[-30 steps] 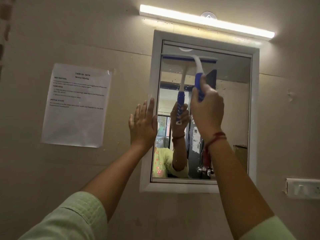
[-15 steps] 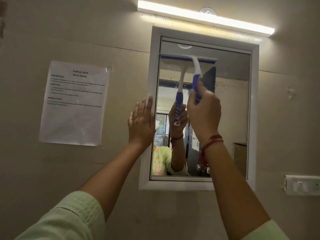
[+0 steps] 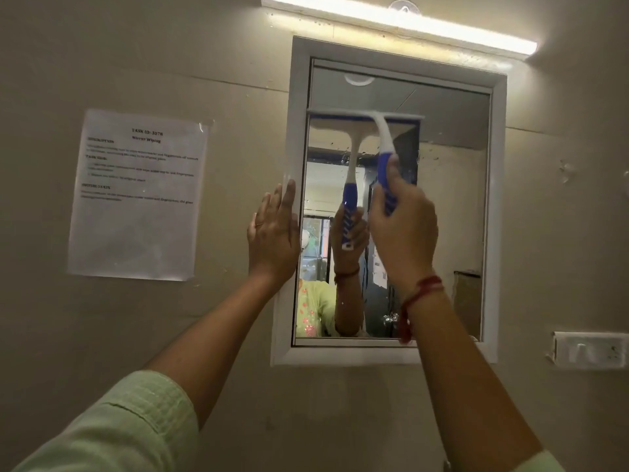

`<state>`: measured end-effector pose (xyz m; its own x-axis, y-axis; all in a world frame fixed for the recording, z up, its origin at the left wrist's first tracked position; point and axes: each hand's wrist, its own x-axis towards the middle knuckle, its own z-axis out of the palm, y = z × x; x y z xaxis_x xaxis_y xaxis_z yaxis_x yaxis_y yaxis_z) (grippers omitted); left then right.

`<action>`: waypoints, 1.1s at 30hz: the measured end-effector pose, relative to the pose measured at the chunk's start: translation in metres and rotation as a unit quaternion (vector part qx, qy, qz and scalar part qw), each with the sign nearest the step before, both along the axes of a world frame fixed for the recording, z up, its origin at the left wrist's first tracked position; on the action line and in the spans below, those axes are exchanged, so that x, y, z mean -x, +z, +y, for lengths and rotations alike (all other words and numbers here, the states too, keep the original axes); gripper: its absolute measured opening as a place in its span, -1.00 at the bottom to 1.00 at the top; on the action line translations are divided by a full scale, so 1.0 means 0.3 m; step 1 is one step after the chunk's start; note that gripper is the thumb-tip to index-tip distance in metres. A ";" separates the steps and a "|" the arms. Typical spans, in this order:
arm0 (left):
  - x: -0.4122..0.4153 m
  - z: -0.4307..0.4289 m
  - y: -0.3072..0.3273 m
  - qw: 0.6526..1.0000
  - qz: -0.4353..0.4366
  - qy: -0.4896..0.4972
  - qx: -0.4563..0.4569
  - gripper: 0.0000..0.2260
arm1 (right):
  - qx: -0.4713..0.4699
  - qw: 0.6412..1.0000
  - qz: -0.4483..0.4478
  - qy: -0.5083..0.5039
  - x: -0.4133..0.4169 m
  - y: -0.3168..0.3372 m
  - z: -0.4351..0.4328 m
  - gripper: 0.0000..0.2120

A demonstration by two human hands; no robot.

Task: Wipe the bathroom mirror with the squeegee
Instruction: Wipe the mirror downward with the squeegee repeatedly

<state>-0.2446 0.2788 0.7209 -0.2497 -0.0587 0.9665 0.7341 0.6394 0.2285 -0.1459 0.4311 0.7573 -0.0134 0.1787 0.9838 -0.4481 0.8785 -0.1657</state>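
From the head camera we see our right hand (image 3: 403,233) with its fingers curled round the blue handle of the squeegee (image 3: 384,144), thumb lying up along the grip. Above those fingers the white neck rises to the blade, which lies level against the glass of the mirror (image 3: 449,199) in its upper left part, its left end at the inner edge of the white frame (image 3: 495,212). Water spots dot the glass just below the blade, level with our fingertips. Our left hand (image 3: 272,233) is flat, fingers straight and close together, resting on the left side of the frame, just beside the gripping fingers. A red thread (image 3: 422,291) circles the right wrist. Well to the left of the left fingers a printed sheet (image 3: 136,199) hangs on the wall; far above both hands runs a lit tube light (image 3: 408,25); below and right of the right fingers sits a switch plate (image 3: 589,350).
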 end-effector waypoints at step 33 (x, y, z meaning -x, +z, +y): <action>-0.004 0.004 -0.003 1.000 0.008 -0.023 -0.007 -0.59 | 0.007 0.999 -0.030 0.024 -0.009 -0.163 0.001 -0.48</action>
